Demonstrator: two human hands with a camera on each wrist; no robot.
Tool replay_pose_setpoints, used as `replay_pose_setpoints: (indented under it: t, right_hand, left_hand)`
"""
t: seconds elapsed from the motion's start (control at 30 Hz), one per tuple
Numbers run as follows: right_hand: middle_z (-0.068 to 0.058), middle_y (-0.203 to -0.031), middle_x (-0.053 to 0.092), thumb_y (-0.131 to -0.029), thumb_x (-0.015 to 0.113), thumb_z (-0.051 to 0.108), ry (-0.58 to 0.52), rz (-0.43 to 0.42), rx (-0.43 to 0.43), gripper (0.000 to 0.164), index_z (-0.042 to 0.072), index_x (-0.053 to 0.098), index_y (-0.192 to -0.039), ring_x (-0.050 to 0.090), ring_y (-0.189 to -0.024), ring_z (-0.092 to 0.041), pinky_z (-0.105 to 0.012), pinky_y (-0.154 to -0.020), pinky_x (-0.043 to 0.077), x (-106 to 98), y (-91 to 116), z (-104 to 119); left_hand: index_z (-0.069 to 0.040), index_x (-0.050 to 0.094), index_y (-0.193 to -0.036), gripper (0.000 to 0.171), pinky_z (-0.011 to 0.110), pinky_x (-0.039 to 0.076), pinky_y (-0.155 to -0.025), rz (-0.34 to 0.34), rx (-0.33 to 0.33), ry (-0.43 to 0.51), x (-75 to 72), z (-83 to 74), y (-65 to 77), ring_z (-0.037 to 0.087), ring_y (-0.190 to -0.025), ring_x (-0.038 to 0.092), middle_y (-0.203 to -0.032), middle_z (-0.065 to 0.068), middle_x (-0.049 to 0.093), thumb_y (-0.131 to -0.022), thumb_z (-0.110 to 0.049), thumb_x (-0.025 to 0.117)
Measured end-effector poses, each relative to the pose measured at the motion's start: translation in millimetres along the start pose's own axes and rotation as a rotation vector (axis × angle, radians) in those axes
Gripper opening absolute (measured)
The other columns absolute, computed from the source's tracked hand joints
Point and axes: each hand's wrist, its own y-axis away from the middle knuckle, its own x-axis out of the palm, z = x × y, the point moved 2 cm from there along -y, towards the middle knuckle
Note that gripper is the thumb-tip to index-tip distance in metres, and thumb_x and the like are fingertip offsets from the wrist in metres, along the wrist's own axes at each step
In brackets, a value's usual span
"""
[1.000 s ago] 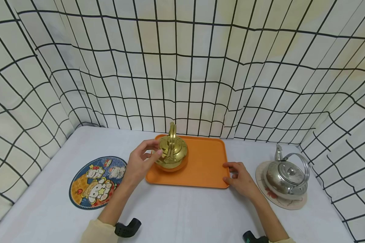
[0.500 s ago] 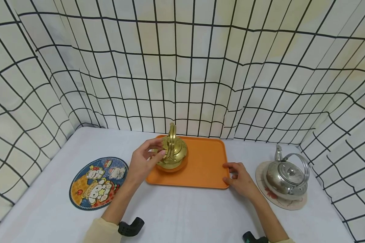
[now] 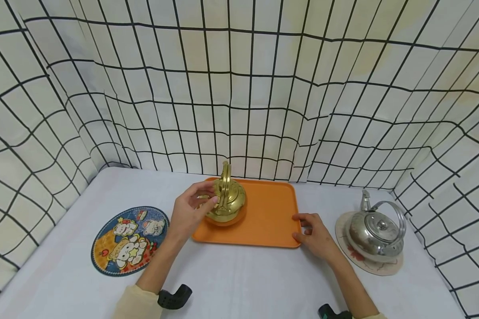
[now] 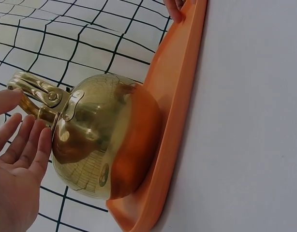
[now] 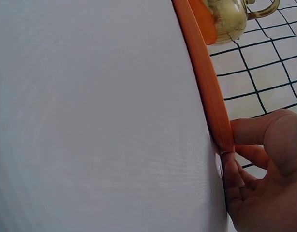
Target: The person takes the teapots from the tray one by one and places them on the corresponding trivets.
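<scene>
A shiny brass kettle (image 3: 232, 200) stands upright on the left half of an orange tray (image 3: 270, 213). My left hand (image 3: 186, 213) is beside the kettle's left side, its fingers loosely spread. In the left wrist view the thumb lies close to the kettle's arched handle (image 4: 30, 87), and nothing is gripped; whether the fingertips touch the kettle I cannot tell. At the tray's right edge my right hand (image 3: 316, 235) holds the rim. The right wrist view has its thumb and fingers at the tray's corner (image 5: 225, 137).
On the left lies a round cartoon placemat (image 3: 129, 243). A steel kettle (image 3: 377, 230) stands on a beige round mat (image 3: 357, 258) to the right. Black grid netting (image 3: 255, 106) hangs behind the white-covered table (image 3: 243, 279), close to the tray's back edge.
My left hand has shifted slightly to the right, closer to the brass kettle's handle. The right hand, tray and both kettles have stayed in place.
</scene>
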Motion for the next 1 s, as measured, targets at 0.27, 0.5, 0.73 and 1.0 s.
replay_pose_setpoints:
  t: [0.27,0.5,0.73,1.0]
  right_hand:
    - [-0.019,-0.130,0.052,-0.091,0.077,0.002,0.009,-0.003,0.000,0.044,0.005,0.065,-0.133,0.056,-0.115,-0.028,-0.021,-0.085,0.045,0.7,-0.1,0.1]
    - [-0.019,-0.130,0.051,-0.092,0.075,0.002,0.021,-0.010,0.000,0.044,0.005,0.064,-0.134,0.056,-0.117,-0.028,-0.023,-0.088,0.045,0.4,-1.4,-1.6]
    - [-0.019,-0.130,0.051,-0.093,0.075,0.002,0.020,-0.007,-0.002,0.044,0.005,0.064,-0.135,0.055,-0.118,-0.029,-0.022,-0.089,0.046,1.2,-0.8,-2.5]
    - [-0.018,-0.131,0.051,-0.093,0.074,0.002,0.018,-0.008,-0.001,0.043,0.005,0.063,-0.134,0.055,-0.118,-0.028,-0.022,-0.090,0.046,1.1,0.4,-1.7]
  left_hand:
    - [-0.002,0.062,-0.137,0.045,0.020,0.055,-0.099,0.014,0.017,0.043,5.1,-0.3,0.1,0.016,-0.114,0.065,-0.127,0.021,0.067,-0.094,-0.005,0.075]
    - [-0.004,0.063,-0.137,0.046,0.022,0.056,-0.099,0.022,0.033,0.072,9.0,-1.3,0.4,0.011,-0.112,0.066,-0.124,0.019,0.067,-0.093,-0.003,0.075]
    - [-0.003,0.063,-0.135,0.046,0.022,0.057,-0.098,0.010,0.033,0.080,13.5,-3.1,1.1,0.008,-0.109,0.067,-0.122,0.018,0.068,-0.091,-0.002,0.077]
    - [-0.005,0.064,-0.136,0.047,0.022,0.058,-0.094,0.003,0.024,0.061,16.5,-6.4,1.8,0.008,-0.109,0.067,-0.123,0.016,0.068,-0.091,-0.005,0.079]
